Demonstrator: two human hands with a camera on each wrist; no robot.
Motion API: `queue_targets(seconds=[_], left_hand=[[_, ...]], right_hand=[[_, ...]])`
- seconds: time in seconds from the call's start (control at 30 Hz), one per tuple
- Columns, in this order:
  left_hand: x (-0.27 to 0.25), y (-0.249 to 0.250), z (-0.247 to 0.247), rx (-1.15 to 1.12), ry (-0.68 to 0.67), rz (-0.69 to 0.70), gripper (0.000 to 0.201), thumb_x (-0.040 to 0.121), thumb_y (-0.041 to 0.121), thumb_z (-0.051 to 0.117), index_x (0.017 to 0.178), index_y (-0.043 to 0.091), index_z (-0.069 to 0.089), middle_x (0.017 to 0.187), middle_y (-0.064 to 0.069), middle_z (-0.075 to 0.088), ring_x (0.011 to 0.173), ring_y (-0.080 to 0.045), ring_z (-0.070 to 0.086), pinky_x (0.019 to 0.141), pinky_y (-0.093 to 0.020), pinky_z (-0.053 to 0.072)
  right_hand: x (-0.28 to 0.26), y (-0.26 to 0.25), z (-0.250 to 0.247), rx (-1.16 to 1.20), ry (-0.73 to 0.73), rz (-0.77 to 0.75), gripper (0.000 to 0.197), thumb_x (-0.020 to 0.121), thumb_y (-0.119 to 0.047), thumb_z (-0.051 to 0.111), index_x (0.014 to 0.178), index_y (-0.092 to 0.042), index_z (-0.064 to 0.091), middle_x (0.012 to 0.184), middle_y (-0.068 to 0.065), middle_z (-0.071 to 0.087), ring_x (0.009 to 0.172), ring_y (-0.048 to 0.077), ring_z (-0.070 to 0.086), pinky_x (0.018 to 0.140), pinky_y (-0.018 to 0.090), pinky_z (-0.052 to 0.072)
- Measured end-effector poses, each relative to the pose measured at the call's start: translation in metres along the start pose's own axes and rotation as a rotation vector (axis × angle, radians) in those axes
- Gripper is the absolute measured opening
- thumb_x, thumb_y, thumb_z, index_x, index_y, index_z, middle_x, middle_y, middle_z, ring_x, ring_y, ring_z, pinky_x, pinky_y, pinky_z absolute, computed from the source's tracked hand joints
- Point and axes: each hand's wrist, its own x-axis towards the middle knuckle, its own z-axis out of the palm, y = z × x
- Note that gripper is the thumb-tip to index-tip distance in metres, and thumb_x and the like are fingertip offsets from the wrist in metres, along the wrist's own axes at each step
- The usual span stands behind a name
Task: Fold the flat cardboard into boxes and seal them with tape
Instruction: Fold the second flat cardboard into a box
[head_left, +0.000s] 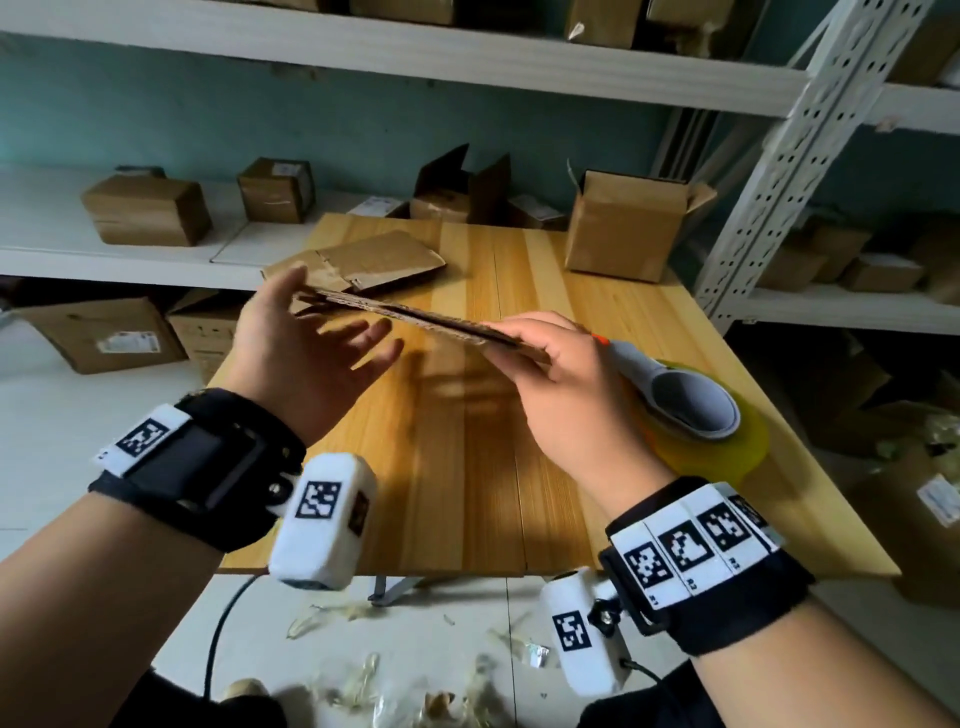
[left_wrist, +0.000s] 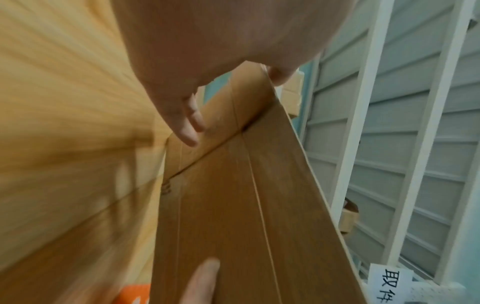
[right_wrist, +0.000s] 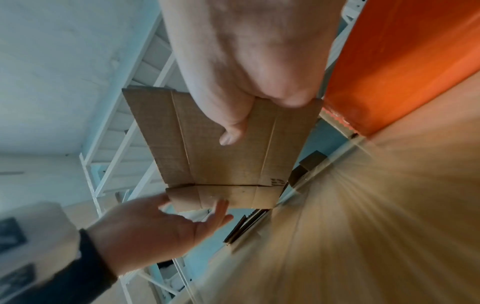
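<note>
A flat cardboard blank (head_left: 415, 318) hangs edge-on above the wooden table (head_left: 467, 467). My right hand (head_left: 545, 364) grips its right end, thumb on top (right_wrist: 231, 133) and fingers beneath. My left hand (head_left: 311, 343) is spread at the blank's left end. Its thumb (right_wrist: 164, 200) and straight fingers (right_wrist: 221, 209) touch the end flap (right_wrist: 228, 198) without curling round it. In the left wrist view the blank's underside (left_wrist: 233, 205) runs from my left fingers (left_wrist: 187, 127) to a right-hand finger (left_wrist: 202, 281). A grey and orange tape dispenser (head_left: 691, 405) lies on the table right of my right hand.
Another flat cardboard (head_left: 363, 260) lies at the table's far left. An open-topped box (head_left: 618, 228) stands at the far right corner. White metal shelves (head_left: 156, 244) with small boxes surround the table. Tape scraps litter the floor (head_left: 363, 675) below.
</note>
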Motion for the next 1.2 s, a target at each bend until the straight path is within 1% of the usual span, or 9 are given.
queue_targets(seconds=[0.07,0.23,0.33,0.4,0.53,0.7,0.93,1.1,1.2], left_hand=[[0.003,0.010,-0.008,0.026,0.042,0.031,0.064,0.100,0.058,0.053,0.139,0.008,0.053,0.137,-0.016,0.063,0.126,-0.032,0.063,0.107,-0.056,0.049],[0.002,0.014,-0.015,0.116,-0.092,0.065,0.066,0.107,0.060,0.027,0.137,0.019,0.069,0.139,-0.011,0.068,0.139,-0.025,0.053,0.119,-0.059,0.032],[0.000,0.012,-0.015,0.190,-0.116,0.102,0.057,0.109,0.048,0.030,0.131,0.019,0.074,0.128,-0.003,0.074,0.133,-0.021,0.059,0.118,-0.052,0.036],[0.000,0.012,-0.016,0.244,-0.096,0.144,0.052,0.108,0.041,0.033,0.132,0.017,0.073,0.128,-0.002,0.074,0.131,-0.020,0.062,0.119,-0.047,0.036],[0.001,0.005,-0.013,0.326,-0.037,0.199,0.045,0.107,0.027,0.034,0.119,0.015,0.075,0.126,0.000,0.076,0.128,-0.017,0.064,0.121,-0.045,0.033],[0.000,0.000,-0.010,0.305,-0.035,0.153,0.055,0.103,0.039,0.031,0.116,0.015,0.079,0.128,0.001,0.075,0.133,-0.012,0.057,0.125,-0.039,0.021],[0.002,-0.001,-0.016,0.299,-0.113,0.115,0.061,0.102,0.045,0.030,0.120,0.017,0.080,0.132,-0.003,0.073,0.139,-0.016,0.052,0.126,-0.047,0.019],[0.007,0.001,-0.020,0.255,-0.142,0.091,0.059,0.101,0.049,0.033,0.123,0.019,0.079,0.140,-0.001,0.068,0.146,-0.016,0.045,0.128,-0.054,0.009],[0.009,0.001,-0.022,0.255,-0.172,0.093,0.061,0.100,0.051,0.033,0.132,0.018,0.074,0.140,-0.003,0.069,0.144,-0.016,0.049,0.127,-0.056,0.009]], right_hand=[[-0.001,-0.006,-0.005,0.084,-0.009,0.083,0.019,0.099,-0.013,0.073,0.111,-0.027,0.077,0.110,-0.012,0.072,0.107,0.000,0.065,0.099,0.021,0.049],[-0.005,-0.001,-0.015,0.165,-0.027,0.340,0.029,0.095,-0.028,0.079,0.123,-0.020,0.076,0.119,-0.009,0.076,0.113,0.006,0.068,0.108,0.030,0.052],[-0.006,-0.003,-0.018,0.204,-0.050,0.371,0.011,0.094,-0.025,0.080,0.097,-0.034,0.073,0.089,-0.033,0.073,0.090,-0.015,0.065,0.084,0.007,0.050],[-0.008,-0.005,-0.018,0.262,-0.072,0.352,0.025,0.094,-0.018,0.079,0.087,-0.040,0.070,0.083,-0.038,0.070,0.085,-0.018,0.063,0.077,0.003,0.046],[-0.010,-0.007,-0.015,0.298,-0.029,0.290,0.028,0.092,-0.006,0.077,0.096,-0.034,0.076,0.095,-0.017,0.077,0.092,-0.002,0.068,0.082,0.011,0.052],[-0.007,-0.004,-0.012,0.360,0.053,0.345,0.032,0.088,0.004,0.075,0.082,-0.027,0.071,0.074,-0.020,0.073,0.075,-0.005,0.065,0.072,0.009,0.052],[-0.006,0.000,-0.010,0.337,0.002,0.296,0.026,0.086,0.002,0.073,0.083,-0.024,0.070,0.075,-0.002,0.066,0.076,0.013,0.061,0.072,0.030,0.051],[-0.009,0.000,-0.010,0.309,-0.056,0.224,0.027,0.086,0.002,0.077,0.105,-0.017,0.073,0.092,0.006,0.074,0.086,0.025,0.068,0.075,0.029,0.054],[-0.012,-0.001,-0.010,0.294,-0.073,0.221,0.033,0.087,-0.001,0.080,0.113,-0.019,0.074,0.099,-0.001,0.076,0.093,0.012,0.071,0.077,0.017,0.053]])
